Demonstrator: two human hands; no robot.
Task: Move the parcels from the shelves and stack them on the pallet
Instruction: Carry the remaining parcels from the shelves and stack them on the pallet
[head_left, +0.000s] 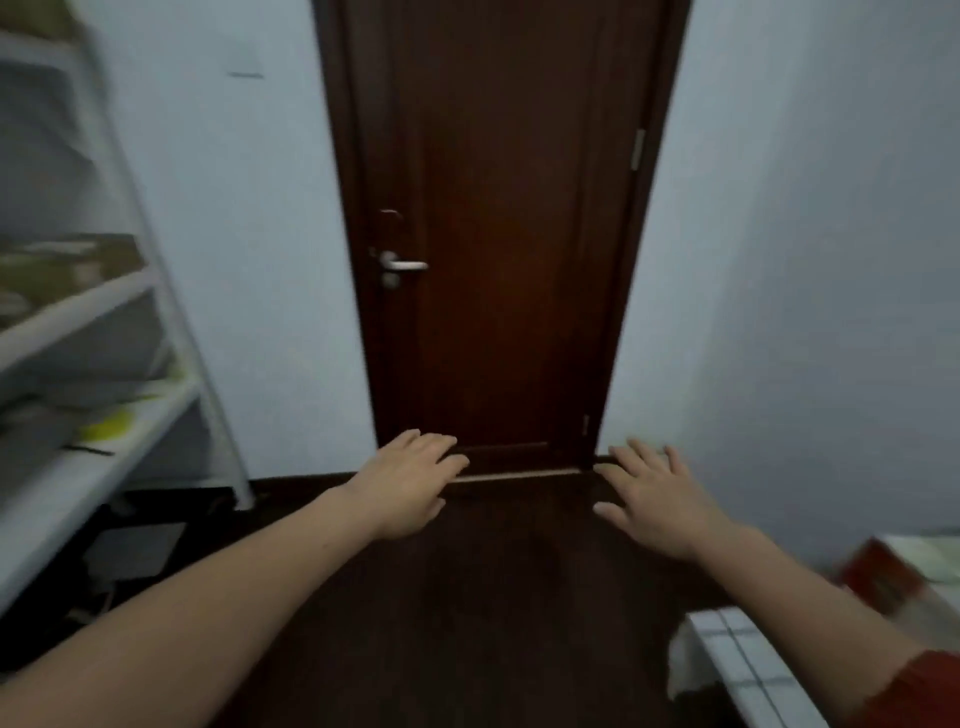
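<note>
The person's left hand and right hand reach forward side by side, palms down, fingers straight and spread, released and grasping nothing. They hover apart above a strip of dark floor that runs to a shut brown door straight ahead. On the left, the white shelves edge this strip, their front upright slanting down to the floor near the door frame. Blurred brown parcels lie on an upper board, and something yellow-green lies on the board below. On the right, a red-and-white box and a white checked surface jut in from the lower corner beside the right forearm, close to the pale wall.
</note>
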